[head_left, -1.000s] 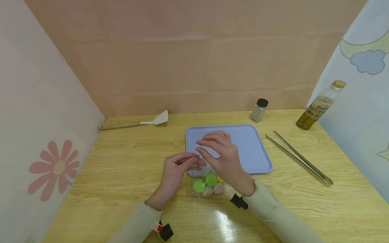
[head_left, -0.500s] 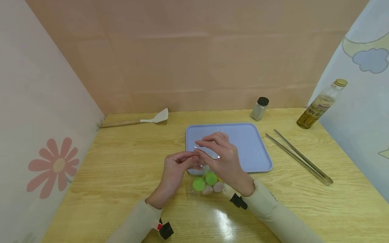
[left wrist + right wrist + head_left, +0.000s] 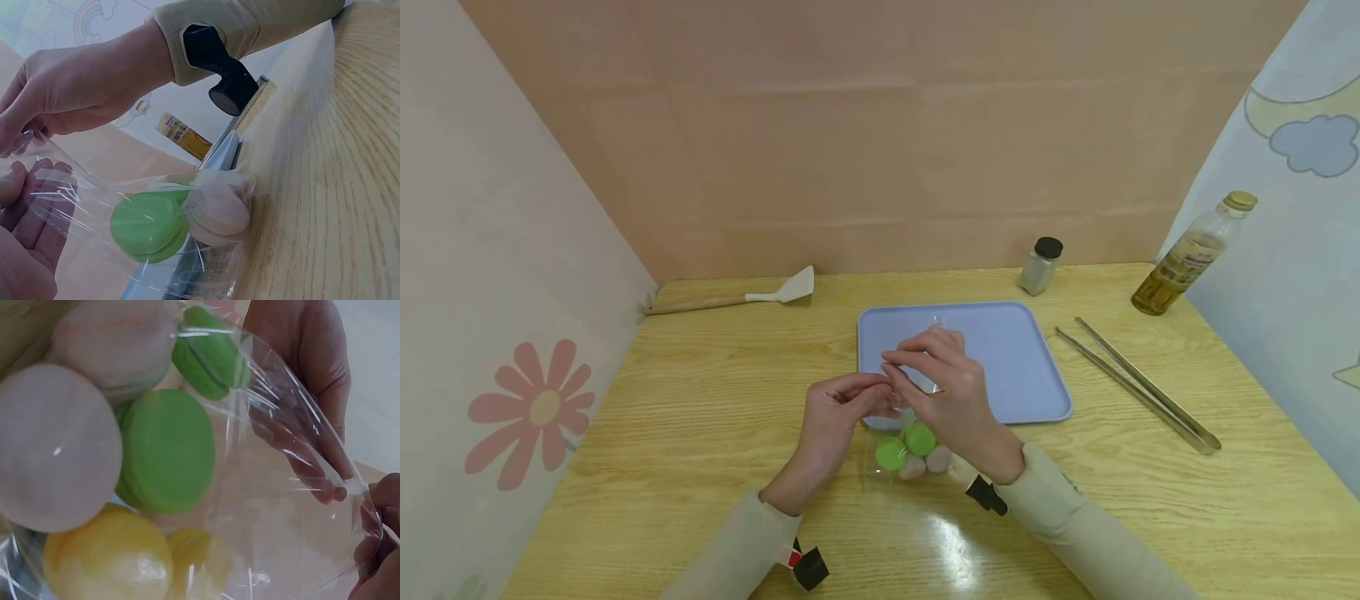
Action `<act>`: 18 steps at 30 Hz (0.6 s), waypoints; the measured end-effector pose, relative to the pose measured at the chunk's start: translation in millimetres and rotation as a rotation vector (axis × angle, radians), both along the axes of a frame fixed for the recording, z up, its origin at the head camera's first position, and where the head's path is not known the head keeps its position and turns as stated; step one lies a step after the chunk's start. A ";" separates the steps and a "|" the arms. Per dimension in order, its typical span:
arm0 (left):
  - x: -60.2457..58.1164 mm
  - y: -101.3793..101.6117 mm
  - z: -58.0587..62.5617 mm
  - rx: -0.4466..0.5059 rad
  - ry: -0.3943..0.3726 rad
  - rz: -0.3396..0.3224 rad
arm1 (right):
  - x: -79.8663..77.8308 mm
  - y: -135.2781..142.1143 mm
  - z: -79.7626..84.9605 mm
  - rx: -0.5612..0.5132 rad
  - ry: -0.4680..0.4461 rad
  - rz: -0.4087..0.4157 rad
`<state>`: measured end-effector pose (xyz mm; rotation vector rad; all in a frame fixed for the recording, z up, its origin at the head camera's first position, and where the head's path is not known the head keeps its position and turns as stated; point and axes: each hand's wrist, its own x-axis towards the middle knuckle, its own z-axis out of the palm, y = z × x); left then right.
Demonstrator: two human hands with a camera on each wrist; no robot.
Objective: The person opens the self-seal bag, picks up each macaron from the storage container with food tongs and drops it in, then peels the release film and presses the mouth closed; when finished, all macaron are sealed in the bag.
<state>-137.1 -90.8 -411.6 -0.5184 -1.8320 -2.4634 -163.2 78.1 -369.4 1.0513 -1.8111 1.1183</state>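
Observation:
A clear plastic bag point(image 3: 81, 200) of macarons hangs between the two hands, low in front of the tray. Inside are green macarons point(image 3: 891, 453), pale pinkish ones point(image 3: 215, 209) and yellow ones point(image 3: 109, 556). My left hand point(image 3: 835, 425) pinches the bag's upper edge between thumb and fingers. From the other side, my right hand point(image 3: 951, 392) pinches the same edge with thumb and forefinger, its fingertips right beside the left ones. In the right wrist view the left hand point(image 3: 306, 369) shows partly through the film.
A blue tray point(image 3: 1022, 367) lies behind the hands. To its right are metal tongs point(image 3: 1138, 387), a black-capped jar point(image 3: 1040, 268) and an oil bottle point(image 3: 1187, 258). A spatula point(image 3: 730, 302) lies back left. Walls border the wooden table point(image 3: 715, 417).
My right thumb and forefinger, apart a second ago, have drawn together on the bag's edge. My left hand keeps its place, and the macarons hang about where they were.

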 end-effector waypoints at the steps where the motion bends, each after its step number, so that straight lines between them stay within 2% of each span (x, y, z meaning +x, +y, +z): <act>1: 0.1 0.2 0.3 0.001 0.001 0.001 | 0.2 -0.3 -0.1 -0.007 -0.007 0.001; 18: 1.0 1.0 -1.6 0.007 0.012 0.002 | 10.6 -0.7 5.7 -0.076 -0.241 0.017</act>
